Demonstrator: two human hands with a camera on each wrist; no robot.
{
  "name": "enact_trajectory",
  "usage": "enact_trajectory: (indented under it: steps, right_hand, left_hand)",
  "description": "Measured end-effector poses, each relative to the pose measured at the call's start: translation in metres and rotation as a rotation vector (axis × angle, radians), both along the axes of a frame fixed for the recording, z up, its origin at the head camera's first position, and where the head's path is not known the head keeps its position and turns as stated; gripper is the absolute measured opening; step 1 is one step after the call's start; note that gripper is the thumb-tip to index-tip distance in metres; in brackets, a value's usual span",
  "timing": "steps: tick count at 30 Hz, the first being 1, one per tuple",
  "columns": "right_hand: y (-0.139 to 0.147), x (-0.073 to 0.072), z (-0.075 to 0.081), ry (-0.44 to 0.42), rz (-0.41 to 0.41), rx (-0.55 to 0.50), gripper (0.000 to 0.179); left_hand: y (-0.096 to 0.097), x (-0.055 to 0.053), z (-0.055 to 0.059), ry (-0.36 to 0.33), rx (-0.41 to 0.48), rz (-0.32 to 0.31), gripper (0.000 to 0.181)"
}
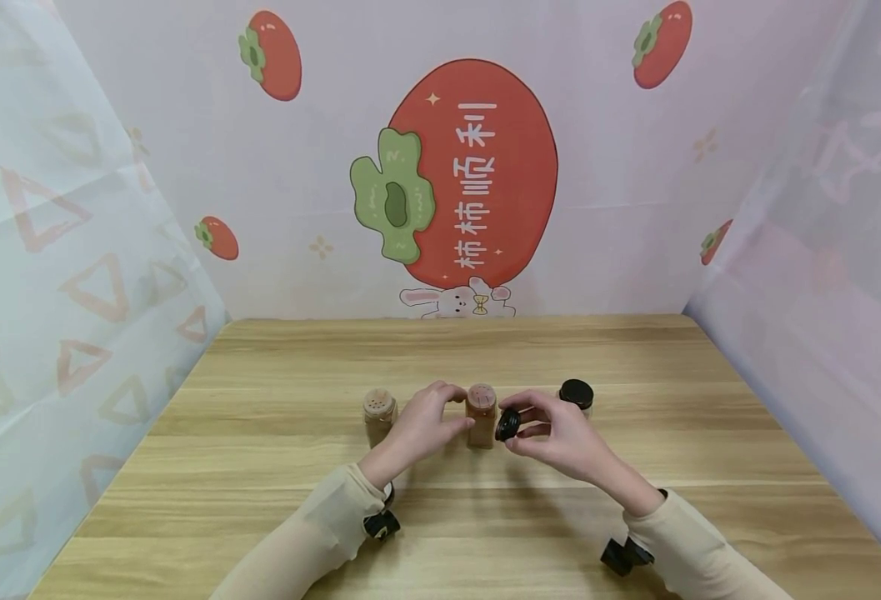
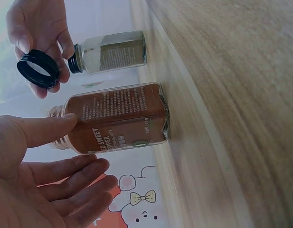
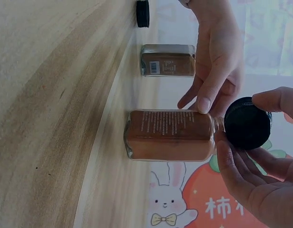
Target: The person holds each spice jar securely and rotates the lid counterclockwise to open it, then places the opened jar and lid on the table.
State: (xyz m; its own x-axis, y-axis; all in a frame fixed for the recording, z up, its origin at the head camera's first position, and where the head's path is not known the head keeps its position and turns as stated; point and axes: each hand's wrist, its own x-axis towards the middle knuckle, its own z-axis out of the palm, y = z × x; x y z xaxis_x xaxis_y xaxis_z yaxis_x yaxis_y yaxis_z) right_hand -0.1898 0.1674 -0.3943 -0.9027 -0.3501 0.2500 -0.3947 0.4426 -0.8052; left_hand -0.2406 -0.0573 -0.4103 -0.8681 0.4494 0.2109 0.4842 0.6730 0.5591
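A glass spice jar (image 1: 481, 421) of reddish-brown powder, labelled in part "SWEET PEPPER", stands upright mid-table with its perforated top bare. My left hand (image 1: 427, 421) holds it lightly at the shoulder, thumb on the near side and fingers on the far side. Between thumb and fingers my right hand (image 1: 560, 433) pinches a black lid (image 3: 248, 123), tilted on edge and apart from the jar, just right of its neck. A second uncapped jar (image 1: 378, 408) of brown powder stands left, partly behind my left hand.
At the right, behind my right hand, stands a jar with its black cap (image 1: 577, 393) on; pale powder shows in its glass (image 2: 120, 54). Another black lid (image 3: 143, 13) lies on the wooden table (image 1: 260, 500). A printed cloth (image 1: 605, 233) hangs behind the table.
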Motion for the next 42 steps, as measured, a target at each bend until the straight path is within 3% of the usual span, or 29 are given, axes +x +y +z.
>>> enact_trajectory:
  steps: [12, 34, 42]
  right_hand:
    - [0.0, -0.002, -0.003, -0.032, 0.055, 0.035, 0.043]
    - [-0.001, -0.004, -0.023, -0.132, 0.177, 0.038, 0.046]
    - [-0.006, -0.006, -0.029, -0.136, 0.197, 0.1, 0.042]
  left_hand:
    - [0.0, 0.0, -0.001, 0.009, -0.002, -0.003, 0.04]
    - [0.0, 0.0, 0.0, 0.008, -0.005, 0.004, 0.04]
    - [0.0, 0.001, 0.001, 0.0, -0.003, 0.001, 0.04]
